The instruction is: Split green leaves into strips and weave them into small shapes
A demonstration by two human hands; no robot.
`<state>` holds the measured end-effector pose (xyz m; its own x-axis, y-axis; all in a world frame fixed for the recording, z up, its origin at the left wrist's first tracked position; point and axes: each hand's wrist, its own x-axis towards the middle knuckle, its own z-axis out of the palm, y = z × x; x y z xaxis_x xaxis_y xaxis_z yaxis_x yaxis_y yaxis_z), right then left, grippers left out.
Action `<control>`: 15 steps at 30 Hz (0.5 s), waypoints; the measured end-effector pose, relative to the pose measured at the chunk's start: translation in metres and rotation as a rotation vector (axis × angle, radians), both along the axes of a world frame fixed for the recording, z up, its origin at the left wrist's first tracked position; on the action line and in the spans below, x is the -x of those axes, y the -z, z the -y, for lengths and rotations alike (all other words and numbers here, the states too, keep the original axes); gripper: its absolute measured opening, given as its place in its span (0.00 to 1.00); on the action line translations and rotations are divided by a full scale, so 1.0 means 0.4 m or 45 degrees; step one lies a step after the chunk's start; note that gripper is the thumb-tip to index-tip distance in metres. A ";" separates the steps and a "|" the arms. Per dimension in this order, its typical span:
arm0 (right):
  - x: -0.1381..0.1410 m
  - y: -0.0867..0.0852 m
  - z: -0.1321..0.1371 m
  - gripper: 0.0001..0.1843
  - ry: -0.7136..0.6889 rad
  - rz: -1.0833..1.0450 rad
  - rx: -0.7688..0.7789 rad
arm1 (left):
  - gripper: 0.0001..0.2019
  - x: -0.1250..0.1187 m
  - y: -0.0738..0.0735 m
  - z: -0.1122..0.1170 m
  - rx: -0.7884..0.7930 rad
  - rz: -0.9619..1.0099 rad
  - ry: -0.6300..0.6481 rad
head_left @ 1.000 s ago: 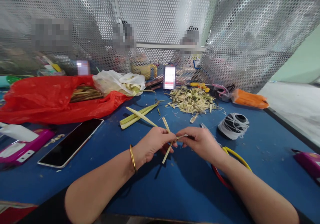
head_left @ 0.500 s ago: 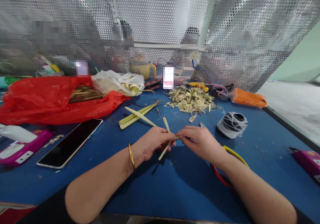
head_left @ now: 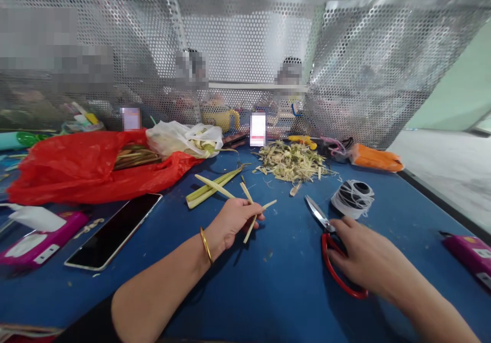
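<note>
My left hand point(head_left: 243, 215), with a gold bangle at the wrist, pinches pale plant strips point(head_left: 250, 225) that cross at the fingertips. One short end points right, and a longer pale strip point(head_left: 215, 185) reaches back to the left from behind the knuckles. My right hand point(head_left: 358, 251) is on the scissors point(head_left: 325, 241), fingers closed around their handles. The red handle loop shows beside the thumb; the blades point away, slightly apart. Between the hand and the pile of scraps stands a spool of white thread point(head_left: 353, 200). Green-yellow stalk pieces point(head_left: 207, 192) lie beyond my left hand.
A heap of shredded plant scraps point(head_left: 291, 160) lies at the back. To the left are a red plastic bag point(head_left: 84, 174), a white bag point(head_left: 172, 138), a phone point(head_left: 115, 230) and a purple power strip point(head_left: 49, 241). A perforated metal screen point(head_left: 245, 41) closes the back.
My right hand has let go of the strips and moved right and nearer to me, onto the scissors. My left hand still pinches the crossed strips. The view has tilted up slightly.
</note>
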<state>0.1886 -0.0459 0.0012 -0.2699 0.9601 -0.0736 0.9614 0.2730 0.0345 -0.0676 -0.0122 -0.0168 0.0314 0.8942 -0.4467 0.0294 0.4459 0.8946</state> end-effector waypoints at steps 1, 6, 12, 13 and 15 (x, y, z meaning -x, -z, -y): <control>-0.013 0.008 0.015 0.14 0.040 0.020 0.035 | 0.05 0.001 0.000 -0.002 -0.015 -0.004 -0.010; -0.023 0.026 0.023 0.21 0.114 0.050 0.106 | 0.05 -0.004 -0.005 -0.011 -0.021 -0.001 -0.043; -0.019 0.035 0.023 0.24 0.297 0.053 0.004 | 0.06 -0.004 -0.042 -0.022 -0.066 0.009 -0.077; -0.024 0.036 0.030 0.25 0.322 -0.007 -0.014 | 0.07 -0.003 -0.048 -0.030 -0.066 0.018 -0.097; -0.034 0.029 0.038 0.26 0.332 -0.246 -0.031 | 0.07 -0.003 -0.059 -0.056 -0.066 0.043 -0.145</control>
